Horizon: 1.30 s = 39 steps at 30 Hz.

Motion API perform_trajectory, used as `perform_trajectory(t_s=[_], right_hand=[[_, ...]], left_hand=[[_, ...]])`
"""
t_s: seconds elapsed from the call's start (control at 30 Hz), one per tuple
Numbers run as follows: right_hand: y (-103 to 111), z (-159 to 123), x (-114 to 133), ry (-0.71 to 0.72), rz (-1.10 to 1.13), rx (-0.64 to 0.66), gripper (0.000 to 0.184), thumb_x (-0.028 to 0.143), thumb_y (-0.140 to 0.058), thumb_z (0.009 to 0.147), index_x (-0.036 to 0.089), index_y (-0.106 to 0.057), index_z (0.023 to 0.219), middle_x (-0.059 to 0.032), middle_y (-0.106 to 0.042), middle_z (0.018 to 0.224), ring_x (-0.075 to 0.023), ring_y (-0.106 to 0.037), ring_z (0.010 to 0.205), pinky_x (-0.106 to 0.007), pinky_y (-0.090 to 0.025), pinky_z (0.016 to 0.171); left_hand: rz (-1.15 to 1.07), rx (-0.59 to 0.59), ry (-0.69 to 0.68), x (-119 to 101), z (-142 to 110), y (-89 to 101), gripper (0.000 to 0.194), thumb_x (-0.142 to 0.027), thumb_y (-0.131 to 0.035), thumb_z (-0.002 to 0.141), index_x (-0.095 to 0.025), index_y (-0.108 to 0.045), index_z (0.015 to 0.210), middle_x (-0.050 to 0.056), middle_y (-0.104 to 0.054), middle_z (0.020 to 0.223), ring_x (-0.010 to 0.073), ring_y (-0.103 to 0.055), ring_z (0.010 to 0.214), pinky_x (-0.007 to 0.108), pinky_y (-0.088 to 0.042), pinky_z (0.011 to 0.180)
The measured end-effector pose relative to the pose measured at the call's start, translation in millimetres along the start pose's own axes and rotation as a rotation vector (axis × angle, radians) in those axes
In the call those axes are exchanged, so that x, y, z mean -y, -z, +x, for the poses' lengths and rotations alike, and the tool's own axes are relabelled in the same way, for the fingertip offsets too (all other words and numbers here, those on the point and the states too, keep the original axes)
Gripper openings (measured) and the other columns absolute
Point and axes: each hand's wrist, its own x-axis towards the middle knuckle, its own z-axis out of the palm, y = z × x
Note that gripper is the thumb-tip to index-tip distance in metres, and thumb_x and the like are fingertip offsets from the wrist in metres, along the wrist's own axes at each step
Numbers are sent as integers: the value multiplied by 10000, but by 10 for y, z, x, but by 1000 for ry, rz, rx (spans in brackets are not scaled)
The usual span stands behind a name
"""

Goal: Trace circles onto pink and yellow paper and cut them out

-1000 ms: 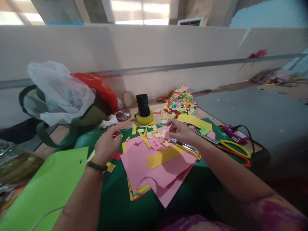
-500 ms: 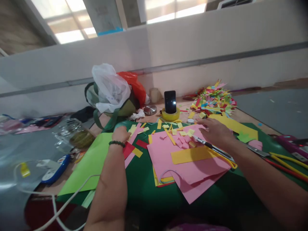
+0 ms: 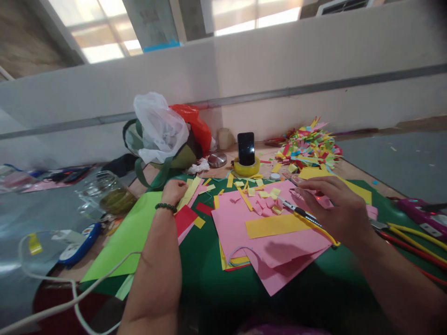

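Left of centre in the frame, the left hand (image 3: pixel 173 192) lies with curled fingers against a pale yellow strip (image 3: pixel 190 191); whether it grips the strip, I cannot tell. Right of centre, the right hand (image 3: pixel 340 204) has thumb and forefinger close together, any hold unclear, above pink sheets (image 3: pixel 228 225) at lower centre. These bear a cutter (image 3: pixel 307 216), a mustard strip (image 3: pixel 274 227) and small paper pieces (image 3: pixel 267 203).

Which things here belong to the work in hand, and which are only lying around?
Likely work things:
- pale yellow strips at the left hand
- pink sheets
- paper bits
- utility knife
- scissors

Probably lying about:
- phone
- glass jar
- white plastic bag
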Motion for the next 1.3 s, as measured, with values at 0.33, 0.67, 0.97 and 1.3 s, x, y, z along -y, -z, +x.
perform_trajectory(t_s=[0.33,0.67,0.97,1.3], right_hand=[[-2,-89,-46,-129,42,-25,85,222,-576,897,223,-660,908,-63,-701,844,-204,-658,750,-320,-534,617],[-22,-144,301,55,117,70,198,100,-564,889,244,-648,995,-51,-657,914,-167,-632,840,-283,-541,730],[-396,-239,461,293,119,130,152,71,-515,887,153,-634,842,-79,-650,785,-182,-534,698,-300,-498,631],[93,-445,161,-159,60,227,289,326,-478,962,202,-575,720,-36,-622,677,-174,-580,654,-295,-457,616]], left_hand=[[-507,-205,-21,-189,-104,172,146,-287,-586,646,-157,-644,679,-1,-650,593,179,-607,655,239,-456,583],[-949,392,-75,-982,-791,-133,289,-372,-751,551,-157,-623,695,29,-662,647,176,-649,622,301,-545,623],[-1087,938,-102,-1296,-1343,-466,369,-376,-819,559,-157,-522,563,-76,-424,527,48,-396,499,172,-360,493],[-741,884,-408,-1264,-1355,-441,301,-452,-619,730,-171,-555,642,-46,-451,588,95,-385,553,220,-329,521]])
